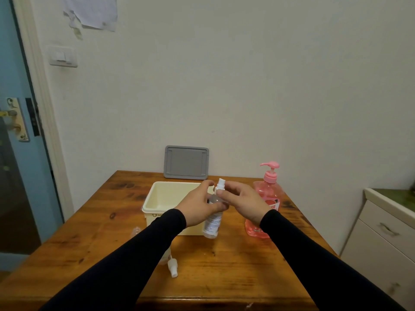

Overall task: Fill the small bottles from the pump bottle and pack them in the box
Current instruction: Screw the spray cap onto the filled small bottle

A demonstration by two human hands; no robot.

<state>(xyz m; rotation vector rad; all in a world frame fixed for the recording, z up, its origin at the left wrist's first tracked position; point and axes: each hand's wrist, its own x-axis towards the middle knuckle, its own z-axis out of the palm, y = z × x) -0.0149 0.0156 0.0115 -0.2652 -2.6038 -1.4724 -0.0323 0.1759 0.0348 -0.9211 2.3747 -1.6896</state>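
We've got both hands on one small spray bottle (213,218) mid-frame: left hand (197,207) gripping its body, right hand (241,202) pinching the cap. Cream box (157,198) looks empty, so packing's all ahead.

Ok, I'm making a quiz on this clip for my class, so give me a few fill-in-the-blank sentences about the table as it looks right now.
1. The left hand holds the small spray bottle while the right hand grips its ____.
2. The pump bottle holds ____ liquid.
3. The grey lid leans against the ____.
4. The cream box sits to the ____ of the pump bottle.

Missing words: cap; pink; wall; left
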